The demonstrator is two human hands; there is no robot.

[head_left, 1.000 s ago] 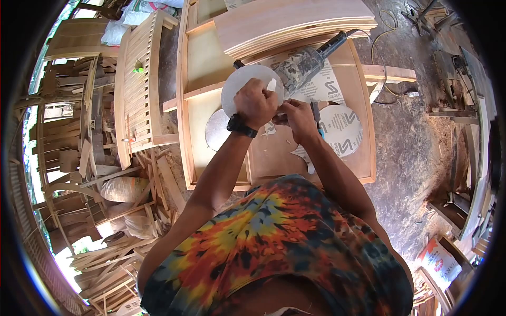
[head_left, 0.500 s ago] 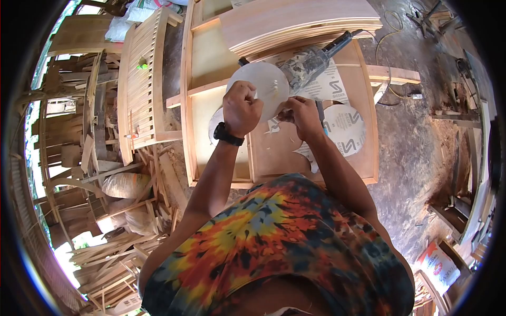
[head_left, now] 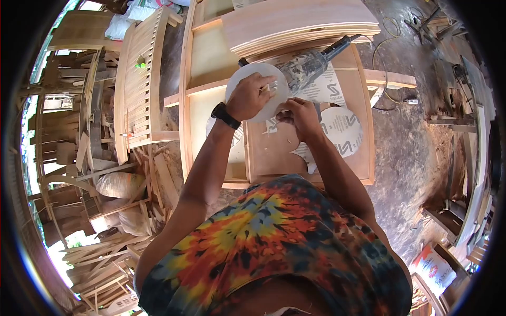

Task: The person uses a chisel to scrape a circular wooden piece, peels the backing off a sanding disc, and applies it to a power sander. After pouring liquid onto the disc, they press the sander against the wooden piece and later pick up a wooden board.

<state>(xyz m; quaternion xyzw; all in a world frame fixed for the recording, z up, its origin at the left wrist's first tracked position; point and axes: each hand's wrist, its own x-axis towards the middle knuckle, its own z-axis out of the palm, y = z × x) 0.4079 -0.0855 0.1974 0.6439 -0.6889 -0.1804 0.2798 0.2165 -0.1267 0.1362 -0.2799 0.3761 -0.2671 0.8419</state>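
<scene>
A white round sanding disc [head_left: 237, 79] faces up on the head of a dusty corded power tool [head_left: 305, 68], which lies on its side. My left hand [head_left: 250, 97], with a black watch on its wrist, lies over the disc. Its fingers reach across toward some small pale flakes on the disc, partly spread. At the disc's lower right edge, my right hand [head_left: 300, 116] has its fingers curled and pinched together on the rim. What lies between those fingertips is mostly hidden.
Printed round discs [head_left: 342, 129] lie on the wooden panel frame [head_left: 211, 52] under the tool. Stacked plywood sheets [head_left: 300, 23] sit behind it. A slatted wooden piece [head_left: 139, 79] stands at left, above scrap wood [head_left: 105, 253]. A cable [head_left: 387, 73] runs over the floor at right.
My left hand has gone from a closed fist at the disc's left side to reaching over its middle with fingers extended. My right hand stays at the rim.
</scene>
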